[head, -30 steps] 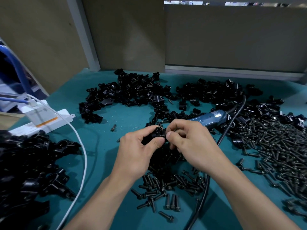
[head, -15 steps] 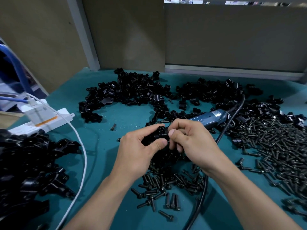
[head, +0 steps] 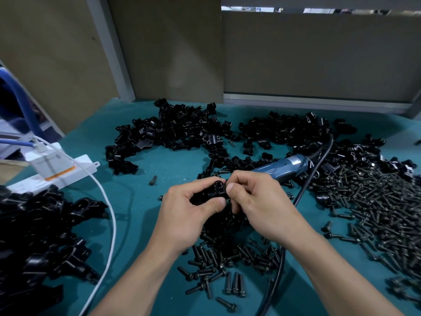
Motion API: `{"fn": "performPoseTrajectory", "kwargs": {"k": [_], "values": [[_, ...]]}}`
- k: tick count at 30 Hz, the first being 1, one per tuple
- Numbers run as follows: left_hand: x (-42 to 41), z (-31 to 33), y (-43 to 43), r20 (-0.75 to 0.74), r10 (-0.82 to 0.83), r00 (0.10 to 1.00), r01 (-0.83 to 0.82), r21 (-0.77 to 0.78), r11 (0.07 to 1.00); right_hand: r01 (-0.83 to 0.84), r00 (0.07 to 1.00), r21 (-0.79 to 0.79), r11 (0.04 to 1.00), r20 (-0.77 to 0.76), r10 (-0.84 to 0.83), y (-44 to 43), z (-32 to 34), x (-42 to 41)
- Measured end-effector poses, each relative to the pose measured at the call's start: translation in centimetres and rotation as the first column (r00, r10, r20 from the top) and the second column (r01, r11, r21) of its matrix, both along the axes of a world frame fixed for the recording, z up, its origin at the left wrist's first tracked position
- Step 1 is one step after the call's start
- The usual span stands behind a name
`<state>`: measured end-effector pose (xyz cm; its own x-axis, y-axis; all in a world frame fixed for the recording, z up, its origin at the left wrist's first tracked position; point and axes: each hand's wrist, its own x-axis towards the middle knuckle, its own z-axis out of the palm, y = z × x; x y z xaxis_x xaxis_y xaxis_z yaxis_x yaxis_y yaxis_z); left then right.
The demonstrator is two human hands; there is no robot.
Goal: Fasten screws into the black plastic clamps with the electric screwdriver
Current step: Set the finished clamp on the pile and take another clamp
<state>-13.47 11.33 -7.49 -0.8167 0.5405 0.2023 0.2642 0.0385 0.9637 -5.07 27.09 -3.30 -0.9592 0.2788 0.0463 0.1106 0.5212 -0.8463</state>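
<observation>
My left hand [head: 186, 213] grips a black plastic clamp [head: 213, 192] above the middle of the teal table, thumb and fingers curled round it. My right hand [head: 257, 206] meets it from the right, thumb and forefinger pinching at the clamp's top, where a screw head [head: 219, 184] shows. The blue electric screwdriver [head: 282, 166] lies on the table just behind my right hand, untouched, its black cable [head: 305, 190] running toward me. Loose black screws [head: 227, 265] lie below my hands.
Heaps of black clamps lie at the back [head: 173, 131], back right [head: 287, 131] and near left [head: 38, 236]. A large spread of screws [head: 373, 206] covers the right side. A white power strip [head: 57, 169] and white cable [head: 111, 224] sit on the left. Panel walls [head: 319, 60] close the back.
Both hands stay together on the clamp. The right thumb and forefinger have shifted slightly at its top; the clamp sits a little higher between the fingers.
</observation>
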Motion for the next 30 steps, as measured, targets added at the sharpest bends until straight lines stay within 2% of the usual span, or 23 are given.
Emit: {"fn": "performPoseTrajectory", "kwargs": {"k": [5, 8, 13, 16, 20, 30], "values": [[0.16, -0.14, 0.20, -0.018, 0.033, 0.999, -0.034, -0.025, 0.999, 0.073, 0.996, 0.097, 0.993, 0.035, -0.076, -0.66, -0.21, -0.15], [0.22, 0.01, 0.28, -0.038, 0.030, 0.999, -0.031, -0.017, 0.999, 0.084, 0.996, 0.098, 0.992, 0.030, -0.087, -0.69, -0.10, -0.17], [0.33, 0.06, 0.27, -0.068, 0.079, 0.995, -0.081, -0.025, 0.996, 0.093, 0.992, -0.015, 0.996, -0.085, -0.094, -0.78, -0.07, 0.08], [0.26, 0.12, 0.16, -0.075, 0.098, 0.992, -0.099, -0.020, 0.995, 0.068, 0.995, -0.091, 0.993, -0.062, -0.074, -0.63, 0.06, -0.01], [0.25, -0.14, 0.20, -0.048, 0.105, 0.993, -0.107, -0.045, 0.993, 0.081, 0.994, -0.084, 0.993, -0.067, -0.087, -0.21, -0.13, 0.00], [0.49, 0.13, 0.08, -0.149, 0.095, 0.984, -0.109, -0.088, 0.990, 0.119, 0.989, -0.128, 0.985, -0.068, -0.128, -0.38, -0.51, -0.12]]}}
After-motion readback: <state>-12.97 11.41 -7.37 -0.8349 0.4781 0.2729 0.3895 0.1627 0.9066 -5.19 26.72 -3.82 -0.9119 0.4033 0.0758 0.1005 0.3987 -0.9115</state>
